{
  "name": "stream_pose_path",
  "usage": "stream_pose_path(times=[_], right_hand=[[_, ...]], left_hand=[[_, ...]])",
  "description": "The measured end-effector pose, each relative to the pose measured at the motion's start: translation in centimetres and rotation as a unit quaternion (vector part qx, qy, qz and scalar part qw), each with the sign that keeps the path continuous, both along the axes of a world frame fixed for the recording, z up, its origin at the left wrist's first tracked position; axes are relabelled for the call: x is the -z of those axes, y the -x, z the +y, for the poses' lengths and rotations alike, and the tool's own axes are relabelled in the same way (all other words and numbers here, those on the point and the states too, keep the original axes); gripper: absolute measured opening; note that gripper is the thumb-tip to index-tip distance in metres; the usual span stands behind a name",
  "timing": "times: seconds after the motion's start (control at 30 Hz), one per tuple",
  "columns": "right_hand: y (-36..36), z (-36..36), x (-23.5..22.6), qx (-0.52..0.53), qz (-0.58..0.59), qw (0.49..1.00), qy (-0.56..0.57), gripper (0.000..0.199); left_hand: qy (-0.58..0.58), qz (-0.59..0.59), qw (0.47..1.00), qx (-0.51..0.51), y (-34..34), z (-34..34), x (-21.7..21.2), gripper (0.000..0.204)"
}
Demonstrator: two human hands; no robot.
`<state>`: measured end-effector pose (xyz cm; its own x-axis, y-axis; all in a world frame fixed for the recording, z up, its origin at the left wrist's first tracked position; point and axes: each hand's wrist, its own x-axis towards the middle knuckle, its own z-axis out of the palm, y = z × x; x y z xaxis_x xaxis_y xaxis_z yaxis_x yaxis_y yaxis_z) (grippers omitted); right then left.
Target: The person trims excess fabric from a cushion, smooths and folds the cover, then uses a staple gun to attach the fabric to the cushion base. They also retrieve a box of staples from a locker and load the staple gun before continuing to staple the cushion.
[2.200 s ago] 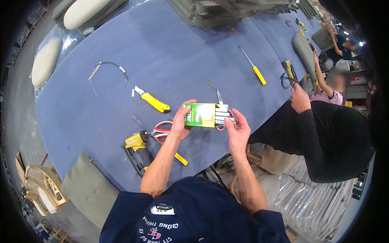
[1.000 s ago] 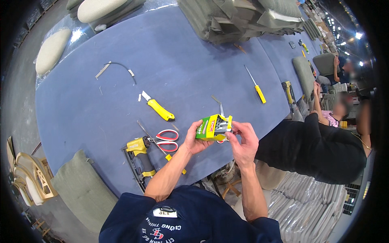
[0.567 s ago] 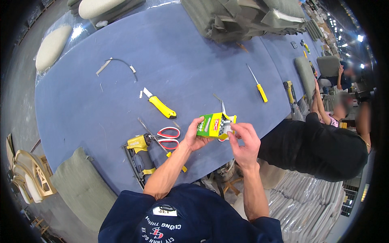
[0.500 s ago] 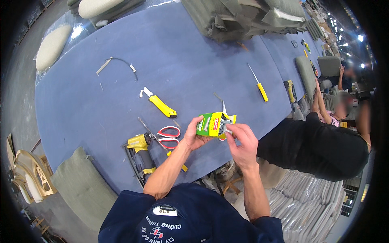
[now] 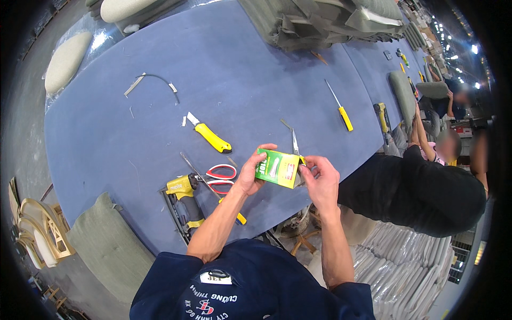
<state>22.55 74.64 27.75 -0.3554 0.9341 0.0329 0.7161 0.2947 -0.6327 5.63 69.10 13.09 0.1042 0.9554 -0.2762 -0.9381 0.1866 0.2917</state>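
My left hand is closed around a small green and yellow box of staples, held above the near part of the table. At the right end of that box my right hand pinches the flap edge with thumb and fingers; the contents are hidden from this angle. To the left of my hands lie red-handled scissors and a yellow and black staple gun. A thin tool with a yellow handle sits beside my left forearm. Behind the box, a pointed metal blade partly shows.
A yellow utility knife and a yellow-handled screwdriver rest on the blue table. Grey-green fabric pieces are stacked at the far edge. A grey-green cushion leans at near left. A person in black is close on the right.
The box has tilted, so its printed broad side faces up and the metal strips in its open end are out of sight. My right fingers have come closer around that end.
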Motion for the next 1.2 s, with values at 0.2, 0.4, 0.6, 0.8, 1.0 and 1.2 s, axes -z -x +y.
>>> stream_pose_path(times=[0.2,0.4,0.6,0.8,1.0,1.2], right_hand=[[-0.2,-0.3,-1.2,0.116,0.211,0.963,0.119,0.019],[0.0,-0.5,-2.2,0.000,0.143,0.990,0.001,0.023],[0.8,0.3,-3.7,-0.064,0.093,0.986,-0.121,0.027],[0.3,1.3,-3.6,-0.113,0.088,0.967,-0.209,0.020],[-0.2,1.0,-3.6,-0.083,0.093,0.985,-0.123,0.019],[0.4,0.9,-4.6,-0.133,0.037,0.975,-0.174,0.021]], left_hand=[[0.018,-0.068,0.997,-0.004,-0.8,-0.2,0.5,0.045],[0.037,-0.142,0.989,0.011,-2.3,0.4,0.3,0.049],[0.045,-0.185,0.980,0.051,-3.2,0.4,-0.3,0.062],[0.017,-0.207,0.975,0.082,-4.2,0.7,-0.3,0.064],[0.019,-0.198,0.977,0.074,-3.5,1.0,-0.9,0.061],[0.034,-0.154,0.986,0.047,-3.0,1.2,-1.7,0.050]])
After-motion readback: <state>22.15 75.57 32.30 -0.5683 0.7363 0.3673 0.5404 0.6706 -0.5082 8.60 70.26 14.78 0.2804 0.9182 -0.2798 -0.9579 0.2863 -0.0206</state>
